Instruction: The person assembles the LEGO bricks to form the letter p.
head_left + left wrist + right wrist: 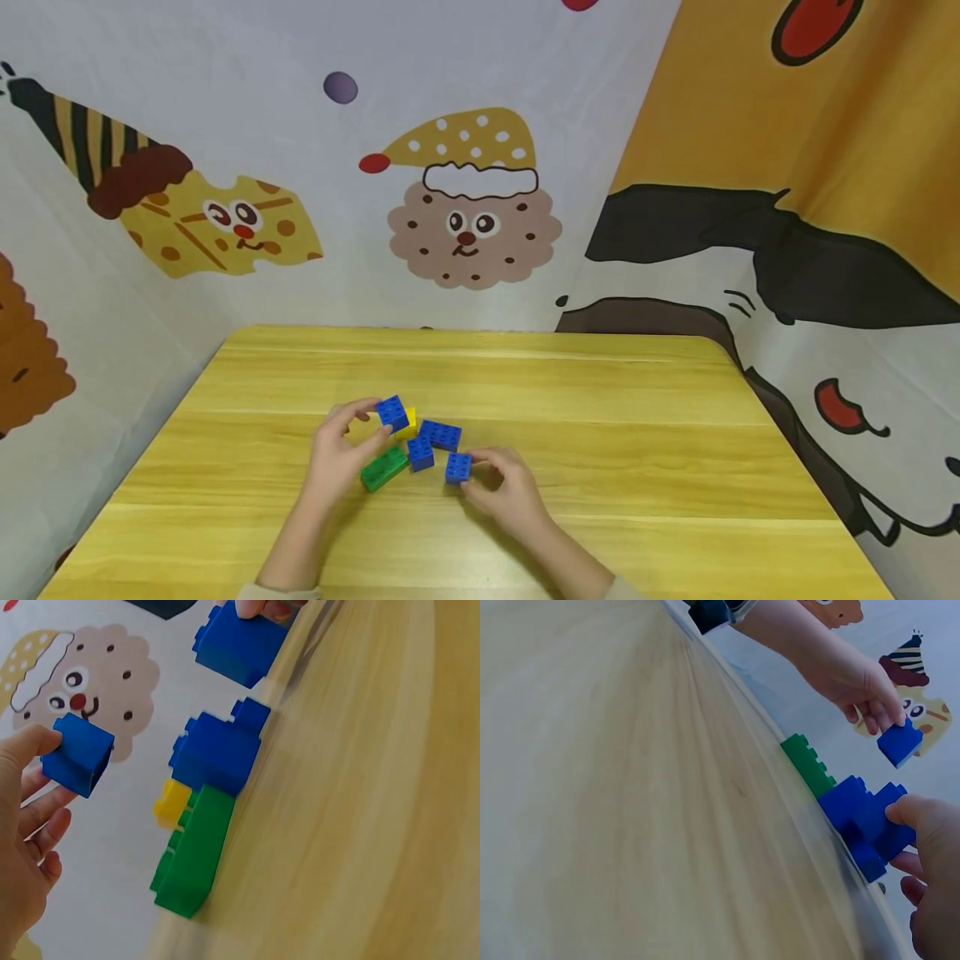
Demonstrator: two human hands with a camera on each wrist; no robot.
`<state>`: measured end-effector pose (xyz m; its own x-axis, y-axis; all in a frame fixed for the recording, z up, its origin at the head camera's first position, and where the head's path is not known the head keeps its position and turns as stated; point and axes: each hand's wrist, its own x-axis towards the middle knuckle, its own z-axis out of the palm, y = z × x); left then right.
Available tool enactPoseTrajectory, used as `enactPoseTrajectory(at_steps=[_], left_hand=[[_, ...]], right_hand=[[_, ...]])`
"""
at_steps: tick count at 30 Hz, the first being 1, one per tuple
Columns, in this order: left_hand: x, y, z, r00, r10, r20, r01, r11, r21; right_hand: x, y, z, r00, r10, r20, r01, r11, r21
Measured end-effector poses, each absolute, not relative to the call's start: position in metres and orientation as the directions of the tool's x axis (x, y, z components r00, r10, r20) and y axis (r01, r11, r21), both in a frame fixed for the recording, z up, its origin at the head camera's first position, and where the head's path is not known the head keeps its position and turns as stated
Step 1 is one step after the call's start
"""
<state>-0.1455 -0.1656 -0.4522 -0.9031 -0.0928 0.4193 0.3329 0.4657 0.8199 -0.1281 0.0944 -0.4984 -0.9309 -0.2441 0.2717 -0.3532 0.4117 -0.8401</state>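
Note:
My left hand [335, 450] pinches a square blue building brick [392, 413] between thumb and fingers. In the left wrist view that brick [77, 754] is held up off the table. My right hand [516, 493] pinches another square blue brick [458, 468] by its sides, low over the wood. Between the hands lie a longer blue brick [442, 435], a small blue brick [420, 454], a long green brick [385, 469] and a yellow brick [408, 425]. From the head view, the brick in my left hand partly hides the yellow one.
The bricks lie on a wooden table [637, 433] with rounded far corners. Behind its far edge hangs a cloth [315, 300] printed with cartoon characters. In the right wrist view, a dark device [711, 613] sits on the left wrist.

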Motion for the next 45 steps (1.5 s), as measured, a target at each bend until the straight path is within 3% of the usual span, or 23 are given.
enactPoseTrajectory(at_steps=[13,26,45], left_hand=[[-0.136,-0.132,-0.445,-0.909,0.018,0.415,0.387,0.400,0.831],[-0.130,-0.109,-0.445,-0.942,0.069,0.328,0.334,0.272,0.902],[-0.134,-0.084,-0.450,-0.929,0.180,0.324,0.363,0.263,0.894]], right_hand=[[-0.132,0.119,-0.496,-0.934,-0.259,0.248,-0.337,0.403,-0.851],[-0.133,0.142,-0.496,-0.927,-0.279,0.252,-0.354,0.423,-0.834],[-0.139,0.175,-0.502,-0.926,-0.322,0.197,-0.329,0.432,-0.840]])
